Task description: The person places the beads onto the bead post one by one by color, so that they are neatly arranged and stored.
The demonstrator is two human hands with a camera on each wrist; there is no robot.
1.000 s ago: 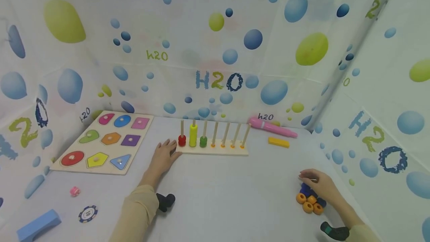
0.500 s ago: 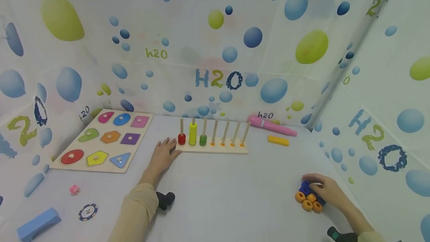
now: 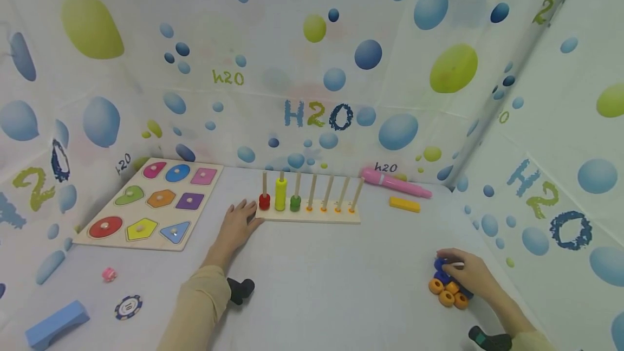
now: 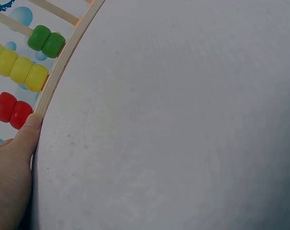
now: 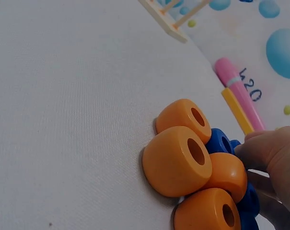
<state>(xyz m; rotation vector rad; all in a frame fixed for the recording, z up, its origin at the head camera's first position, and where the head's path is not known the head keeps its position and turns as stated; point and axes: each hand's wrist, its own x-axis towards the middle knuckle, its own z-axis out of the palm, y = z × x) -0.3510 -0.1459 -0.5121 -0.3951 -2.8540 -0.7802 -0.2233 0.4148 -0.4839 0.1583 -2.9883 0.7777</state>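
Observation:
In the head view my left hand (image 3: 236, 226) rests at the left end of a wooden peg board (image 3: 312, 218), thumb against its front edge and fingers extended by the end. Red beads (image 3: 264, 202), yellow beads (image 3: 280, 195) and green beads (image 3: 295, 203) sit on its three leftmost pegs; the other pegs are bare. At the right my right hand (image 3: 470, 272) is over a small pile, thumb and fingertips pinching a blue bead (image 3: 439, 265). Orange beads (image 5: 178, 160) lie in front, with more blue beads (image 5: 250, 199) partly hidden by the hand.
A shape puzzle board (image 3: 146, 205) lies at the left. Nearer are a pink die-like piece (image 3: 109, 274), a poker chip (image 3: 129, 307) and a blue block (image 3: 57, 325). A pink marker-like stick (image 3: 397, 184) and a yellow block (image 3: 404, 204) lie at the back right.
My right hand has come down onto the pile, and its thumb and fingers have closed around a blue bead, which has shifted slightly. The left hand stays at the peg board.

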